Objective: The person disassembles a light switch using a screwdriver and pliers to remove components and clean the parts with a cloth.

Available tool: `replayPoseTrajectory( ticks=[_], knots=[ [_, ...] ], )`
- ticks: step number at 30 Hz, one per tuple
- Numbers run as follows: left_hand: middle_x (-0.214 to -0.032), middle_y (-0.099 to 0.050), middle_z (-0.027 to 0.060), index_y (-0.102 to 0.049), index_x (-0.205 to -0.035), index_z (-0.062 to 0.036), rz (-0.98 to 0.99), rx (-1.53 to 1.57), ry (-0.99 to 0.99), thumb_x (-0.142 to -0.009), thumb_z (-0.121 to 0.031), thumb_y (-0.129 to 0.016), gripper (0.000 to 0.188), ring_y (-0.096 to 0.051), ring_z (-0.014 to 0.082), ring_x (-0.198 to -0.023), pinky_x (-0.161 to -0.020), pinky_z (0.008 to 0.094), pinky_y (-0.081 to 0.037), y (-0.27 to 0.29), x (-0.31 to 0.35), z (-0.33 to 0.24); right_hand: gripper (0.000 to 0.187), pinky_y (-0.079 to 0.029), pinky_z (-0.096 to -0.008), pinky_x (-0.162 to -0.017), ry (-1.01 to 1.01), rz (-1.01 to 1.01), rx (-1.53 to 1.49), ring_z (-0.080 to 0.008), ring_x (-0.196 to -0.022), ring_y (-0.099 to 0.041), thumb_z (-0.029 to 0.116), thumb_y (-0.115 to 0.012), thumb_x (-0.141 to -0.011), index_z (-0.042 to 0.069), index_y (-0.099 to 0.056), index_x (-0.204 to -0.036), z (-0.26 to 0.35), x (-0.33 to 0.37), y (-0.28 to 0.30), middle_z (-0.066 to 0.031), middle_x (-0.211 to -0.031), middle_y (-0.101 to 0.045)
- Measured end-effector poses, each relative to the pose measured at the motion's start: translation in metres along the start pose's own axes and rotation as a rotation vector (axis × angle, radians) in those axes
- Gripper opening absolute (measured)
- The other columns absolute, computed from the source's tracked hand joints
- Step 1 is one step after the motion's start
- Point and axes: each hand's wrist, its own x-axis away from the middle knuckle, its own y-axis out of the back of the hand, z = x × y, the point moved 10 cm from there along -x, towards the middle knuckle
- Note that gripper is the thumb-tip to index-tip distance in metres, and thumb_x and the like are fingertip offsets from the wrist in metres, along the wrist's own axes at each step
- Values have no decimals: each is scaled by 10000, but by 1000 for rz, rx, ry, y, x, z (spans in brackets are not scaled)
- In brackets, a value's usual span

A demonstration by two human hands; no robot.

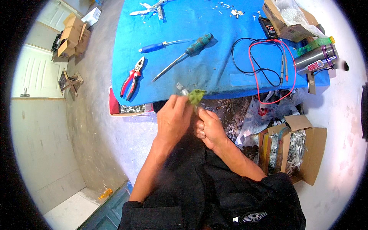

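My left hand [172,117] and my right hand [209,128] meet just below the front edge of the blue table [199,76]. Between their fingertips sits a small green piece [196,96] with a short silvery metal part [181,89] sticking out at its upper left. The left hand's fingers pinch the green piece from the left; the right hand is closed under it, thumb up against it. Both hands look slightly blurred. On the table above lie red-handled pliers [131,78], a blue-handled screwdriver [163,45] and a larger green-handled screwdriver [188,53].
A black and a red test lead [264,63] loop across the table's right side beside a dark meter [267,27], a metal flask [316,59] and a cardboard box [287,19]. An open box of metal scraps [293,147] stands on the floor at right.
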Motion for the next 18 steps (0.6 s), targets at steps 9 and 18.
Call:
replayPoseTrajectory(
  ticks=[9,18],
  knots=[
    [-938,-660,170,-665,-1058,-35,-162,-19,32,-930,-76,-732,151,-680,395,-820,-685,477,-539,20,-37,32,403,-295,-234,-433,-19,136,-61,-60,-464,-343,358,-475,-1150,-12,-628,-1193,2,3,-11,78,-606,-390],
    [-955,-657,142,-659,-1090,-51,-9,36,-53,-878,-67,-772,241,-684,378,-836,-688,463,-553,5,6,-1,397,-283,-255,-419,-109,-63,-74,-71,-431,-305,404,-453,-1141,46,-612,-1073,-6,2,3,80,-588,-353]
  ],
)
